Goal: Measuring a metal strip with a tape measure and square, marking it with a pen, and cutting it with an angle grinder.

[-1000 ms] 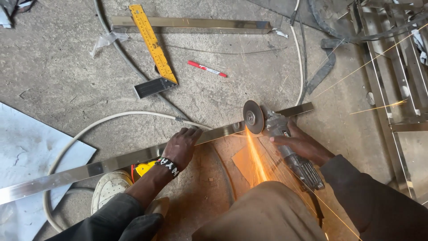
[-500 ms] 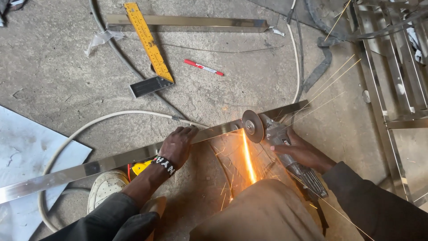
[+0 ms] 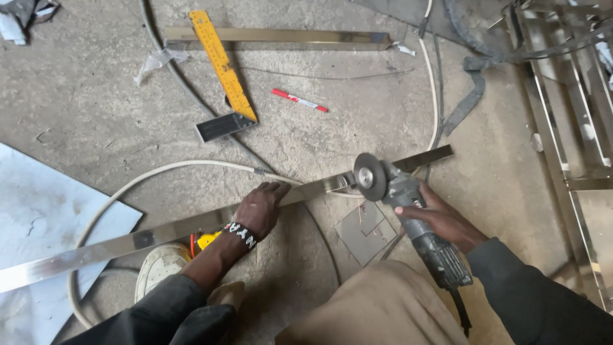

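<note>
A long shiny steel bar (image 3: 159,230) lies slantwise across the concrete floor. My left hand (image 3: 260,207), with a black-and-white beaded wristband, presses flat on the bar near its middle. My right hand (image 3: 440,217) grips the body of a grey angle grinder (image 3: 408,211). Its disc (image 3: 369,177) stands at the bar, right of my left hand. No sparks show. A short length of the bar (image 3: 428,156) runs on past the disc to the right.
A yellow square ruler (image 3: 223,64), a red marker (image 3: 299,100) and a second steel bar (image 3: 274,38) lie farther off. A white cable (image 3: 159,172) loops under the bar. A steel frame (image 3: 568,128) stands at right, a white sheet (image 3: 45,217) at left, small metal offcuts (image 3: 367,230) by my knee.
The shower of sparks under the disc has stopped. The grinder and my hands stay at about the same spot on the bar.
</note>
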